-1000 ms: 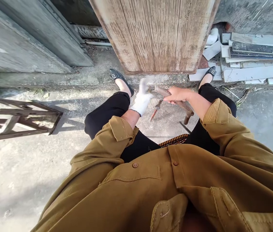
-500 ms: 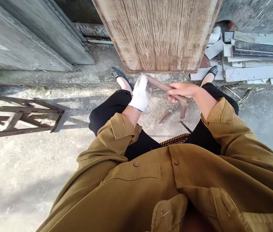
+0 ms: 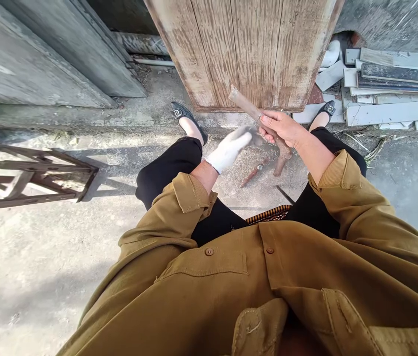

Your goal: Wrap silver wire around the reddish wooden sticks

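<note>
A bent brown piece of branch (image 3: 246,105) slants in front of me, with a short stub at its lower end. My right hand (image 3: 281,129), bare, is closed around its middle. My left hand (image 3: 231,148) wears a white glove and is beside the branch, just left of my right hand. Motion smears its fingertips, so I cannot tell if they touch the wood. On the concrete below lies a slim tool with a reddish handle (image 3: 251,176). Nearer my body is a thin dark bar (image 3: 285,194), partly hidden by my right leg.
A worn plank panel (image 3: 253,59) stands ahead between my feet. Stacked boards and tiles (image 3: 394,94) lie at the right. A wooden frame like a ladder or stool (image 3: 46,170) is at the left. A woven seat edge (image 3: 268,215) shows beneath me.
My left hand has come off the branch's far end and moved down and right, towards my right hand. The branch's far end is now bare and tipped further up.
</note>
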`<state>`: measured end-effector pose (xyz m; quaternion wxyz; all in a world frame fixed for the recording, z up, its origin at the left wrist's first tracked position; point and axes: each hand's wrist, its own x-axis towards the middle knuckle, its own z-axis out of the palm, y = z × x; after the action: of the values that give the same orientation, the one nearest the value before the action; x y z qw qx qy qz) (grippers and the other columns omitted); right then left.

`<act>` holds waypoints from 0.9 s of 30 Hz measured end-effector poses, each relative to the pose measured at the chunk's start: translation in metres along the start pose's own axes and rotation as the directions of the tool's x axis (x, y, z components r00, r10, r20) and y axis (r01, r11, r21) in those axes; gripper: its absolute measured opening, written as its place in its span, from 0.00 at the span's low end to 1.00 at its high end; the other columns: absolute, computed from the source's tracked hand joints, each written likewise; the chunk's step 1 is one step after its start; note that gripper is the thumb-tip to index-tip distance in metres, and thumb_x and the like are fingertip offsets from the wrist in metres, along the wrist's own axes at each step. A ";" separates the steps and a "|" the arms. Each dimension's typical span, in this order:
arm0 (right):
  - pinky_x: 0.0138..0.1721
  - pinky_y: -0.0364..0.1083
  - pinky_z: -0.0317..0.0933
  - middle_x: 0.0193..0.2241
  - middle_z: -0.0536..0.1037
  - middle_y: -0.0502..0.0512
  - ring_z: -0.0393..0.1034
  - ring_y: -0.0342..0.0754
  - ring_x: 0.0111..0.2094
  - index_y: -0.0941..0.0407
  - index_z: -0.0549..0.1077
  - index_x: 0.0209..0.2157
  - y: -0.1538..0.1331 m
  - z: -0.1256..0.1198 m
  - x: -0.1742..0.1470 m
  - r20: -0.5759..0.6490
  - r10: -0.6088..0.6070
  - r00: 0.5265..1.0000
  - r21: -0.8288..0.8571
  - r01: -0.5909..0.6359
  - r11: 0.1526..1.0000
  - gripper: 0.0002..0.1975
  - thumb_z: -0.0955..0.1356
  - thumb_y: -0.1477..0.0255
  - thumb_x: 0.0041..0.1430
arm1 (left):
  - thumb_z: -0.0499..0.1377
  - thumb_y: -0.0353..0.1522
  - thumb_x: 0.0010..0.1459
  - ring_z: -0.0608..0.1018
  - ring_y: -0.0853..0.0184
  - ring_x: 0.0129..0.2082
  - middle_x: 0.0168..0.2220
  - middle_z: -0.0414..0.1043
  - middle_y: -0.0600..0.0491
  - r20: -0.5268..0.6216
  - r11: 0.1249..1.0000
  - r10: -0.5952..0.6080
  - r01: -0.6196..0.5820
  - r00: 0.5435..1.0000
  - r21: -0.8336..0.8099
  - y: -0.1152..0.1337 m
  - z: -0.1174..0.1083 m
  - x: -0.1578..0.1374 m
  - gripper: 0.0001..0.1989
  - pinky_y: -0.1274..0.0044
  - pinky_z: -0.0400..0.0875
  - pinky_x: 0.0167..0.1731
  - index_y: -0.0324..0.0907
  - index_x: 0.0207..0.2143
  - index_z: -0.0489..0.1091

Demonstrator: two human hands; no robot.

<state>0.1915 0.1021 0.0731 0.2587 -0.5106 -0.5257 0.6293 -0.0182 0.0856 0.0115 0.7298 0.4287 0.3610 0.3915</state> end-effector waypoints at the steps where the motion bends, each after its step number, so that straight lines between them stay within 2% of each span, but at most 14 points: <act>1: 0.28 0.43 0.65 0.30 0.73 0.49 0.68 0.45 0.27 0.52 0.74 0.55 0.000 -0.006 0.001 -0.035 -0.015 0.999 -0.065 0.012 0.998 0.21 0.72 0.49 0.81 | 0.77 0.46 0.65 0.86 0.57 0.41 0.34 0.82 0.47 0.077 0.997 -0.027 0.021 0.997 0.073 0.000 -0.002 -0.002 0.18 0.67 0.80 0.51 0.43 0.43 0.80; 4: 0.39 0.50 0.74 0.36 0.79 0.57 0.76 0.53 0.36 0.53 0.77 0.55 0.007 -0.026 0.006 -0.141 -0.086 0.986 -0.362 0.029 0.932 0.17 0.70 0.54 0.82 | 0.72 0.42 0.68 0.75 0.65 0.26 0.24 0.72 0.53 0.214 0.962 -0.082 0.021 0.973 0.273 0.001 -0.006 -0.006 0.13 0.72 0.73 0.35 0.42 0.40 0.82; 6: 0.50 0.56 0.76 0.41 0.82 0.62 0.79 0.61 0.45 0.55 0.80 0.55 0.016 -0.037 0.010 -0.183 -0.142 0.973 -0.588 0.007 0.809 0.15 0.72 0.58 0.80 | 0.68 0.40 0.69 0.71 0.66 0.23 0.22 0.69 0.54 0.260 0.933 -0.122 0.021 0.958 0.360 0.006 -0.008 -0.008 0.11 0.74 0.64 0.28 0.42 0.41 0.83; 8: 0.57 0.61 0.74 0.43 0.83 0.65 0.79 0.66 0.51 0.57 0.82 0.52 0.025 -0.042 0.015 -0.183 -0.165 0.969 -0.751 -0.030 0.659 0.14 0.74 0.62 0.76 | 0.67 0.38 0.69 0.69 0.67 0.22 0.22 0.70 0.54 0.261 0.898 -0.158 0.028 0.952 0.440 0.011 -0.009 -0.008 0.09 0.74 0.60 0.25 0.43 0.41 0.85; 11: 0.57 0.61 0.72 0.40 0.83 0.65 0.80 0.67 0.50 0.57 0.85 0.48 0.032 -0.038 0.017 -0.099 -0.111 0.989 -0.860 -0.029 0.509 0.10 0.76 0.66 0.72 | 0.67 0.35 0.66 0.69 0.67 0.21 0.21 0.70 0.54 0.171 0.870 -0.117 0.019 0.978 0.493 0.020 -0.012 -0.006 0.08 0.75 0.62 0.25 0.44 0.37 0.86; 14: 0.49 0.55 0.69 0.35 0.82 0.63 0.80 0.63 0.45 0.56 0.87 0.43 0.027 -0.026 0.011 0.074 -0.004 0.997 -0.898 0.068 0.434 0.06 0.77 0.68 0.70 | 0.66 0.31 0.65 0.69 0.67 0.21 0.22 0.70 0.53 0.056 0.876 -0.029 -0.001 0.998 0.481 0.028 -0.019 -0.003 0.07 0.74 0.65 0.27 0.43 0.33 0.85; 18: 0.39 0.50 0.57 0.32 0.81 0.57 0.77 0.56 0.37 0.55 0.87 0.41 0.013 -0.004 -0.004 0.331 0.145 0.932 -0.873 0.244 0.423 0.04 0.77 0.70 0.70 | 0.68 0.28 0.61 0.70 0.67 0.22 0.23 0.73 0.52 -0.001 0.869 0.000 0.001 1.000 0.495 0.031 -0.028 0.001 0.06 0.72 0.68 0.30 0.42 0.30 0.84; 21: 0.38 0.49 0.52 0.30 0.80 0.55 0.73 0.53 0.35 0.55 0.84 0.39 0.005 0.007 -0.015 0.415 0.111 0.903 -0.831 0.327 0.450 0.04 0.76 0.69 0.68 | 0.69 0.27 0.60 0.72 0.66 0.24 0.23 0.72 0.52 -0.034 0.862 -0.010 0.026 0.999 0.506 0.025 -0.032 0.007 0.07 0.72 0.71 0.33 0.43 0.28 0.82; 24: 0.42 0.48 0.56 0.32 0.80 0.55 0.73 0.54 0.38 0.56 0.83 0.46 -0.004 0.005 -0.023 0.342 -0.049 0.938 -0.785 0.314 0.534 0.07 0.75 0.68 0.71 | 0.70 0.28 0.62 0.76 0.64 0.27 0.23 0.72 0.54 -0.083 0.887 0.009 0.031 0.996 0.461 0.014 -0.032 0.014 0.09 0.72 0.75 0.35 0.44 0.28 0.79; 27: 0.48 0.51 0.64 0.37 0.81 0.57 0.74 0.57 0.42 0.57 0.82 0.53 -0.012 -0.007 -0.025 0.067 -0.199 0.978 -0.768 0.178 0.615 0.13 0.71 0.65 0.76 | 0.72 0.31 0.63 0.74 0.65 0.24 0.24 0.73 0.53 -0.028 0.910 -0.010 0.020 1.000 0.414 0.003 -0.023 0.013 0.08 0.71 0.75 0.33 0.44 0.30 0.81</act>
<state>0.2045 0.0870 0.0938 0.0873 -0.5217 -0.7908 0.3080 -0.0332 0.1058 0.0037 0.6208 0.5659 0.4481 0.3059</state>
